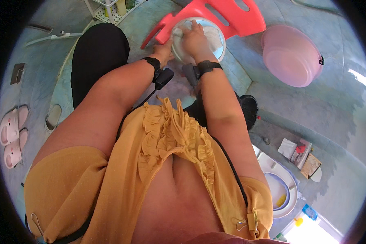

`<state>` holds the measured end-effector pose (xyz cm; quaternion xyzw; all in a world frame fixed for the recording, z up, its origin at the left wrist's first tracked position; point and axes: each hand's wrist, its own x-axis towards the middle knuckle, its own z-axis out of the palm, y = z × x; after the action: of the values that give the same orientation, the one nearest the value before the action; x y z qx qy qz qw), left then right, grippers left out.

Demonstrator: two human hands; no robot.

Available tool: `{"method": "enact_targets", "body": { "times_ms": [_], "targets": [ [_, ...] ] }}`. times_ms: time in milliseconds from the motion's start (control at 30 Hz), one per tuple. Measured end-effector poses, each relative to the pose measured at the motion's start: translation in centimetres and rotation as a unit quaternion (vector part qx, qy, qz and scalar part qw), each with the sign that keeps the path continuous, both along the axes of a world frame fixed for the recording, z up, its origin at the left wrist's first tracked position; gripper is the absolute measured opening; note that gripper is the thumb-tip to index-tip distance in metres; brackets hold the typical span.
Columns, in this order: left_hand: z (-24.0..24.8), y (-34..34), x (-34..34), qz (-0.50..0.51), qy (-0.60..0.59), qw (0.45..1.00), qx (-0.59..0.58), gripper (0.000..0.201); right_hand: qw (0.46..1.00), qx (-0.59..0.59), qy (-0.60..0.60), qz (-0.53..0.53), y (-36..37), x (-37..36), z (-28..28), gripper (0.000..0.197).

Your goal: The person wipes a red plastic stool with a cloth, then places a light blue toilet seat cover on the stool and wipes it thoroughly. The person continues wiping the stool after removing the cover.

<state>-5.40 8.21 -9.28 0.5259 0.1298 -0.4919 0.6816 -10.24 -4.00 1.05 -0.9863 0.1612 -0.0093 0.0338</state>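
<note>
A round basin (pixel 221 53) with a white rim and light blue inside sits at the top middle, in front of a red plastic chair. Bunched white cloth (pixel 212 35) lies inside it. My right hand (pixel 196 40) reaches into the basin with bent fingers gripping the cloth; the hand is slightly blurred. At the basin's left side, my left hand (pixel 163 53) holds its rim, its fingertips partly hidden there. Both wrists wear black straps with small dark devices.
Behind the basin stands the red chair (pixel 248 19). A pink tub (pixel 292 57) leans at the right wall. A toilet (pixel 288 203) and a black bucket (pixel 249 110) are lower right. Pink slippers (pixel 12 138) hang on the left wall; a white shelf (pixel 128 9) stands top left.
</note>
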Motion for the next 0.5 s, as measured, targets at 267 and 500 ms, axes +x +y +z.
{"method": "enact_targets", "body": {
  "times_ms": [267, 500],
  "targets": [
    [5.5, -2.0, -0.9, 0.063, -0.099, 0.983, 0.138, 0.06, 0.983, 0.124, -0.133, -0.039, -1.7, 0.2, 1.8, 0.044],
    [15.8, -2.8, 2.6, -0.043, -0.11, 0.986, -0.118, 0.051, 0.95, 0.193, -0.235, -0.066, -3.8, -1.8, 8.3, 0.041]
  ]
}}
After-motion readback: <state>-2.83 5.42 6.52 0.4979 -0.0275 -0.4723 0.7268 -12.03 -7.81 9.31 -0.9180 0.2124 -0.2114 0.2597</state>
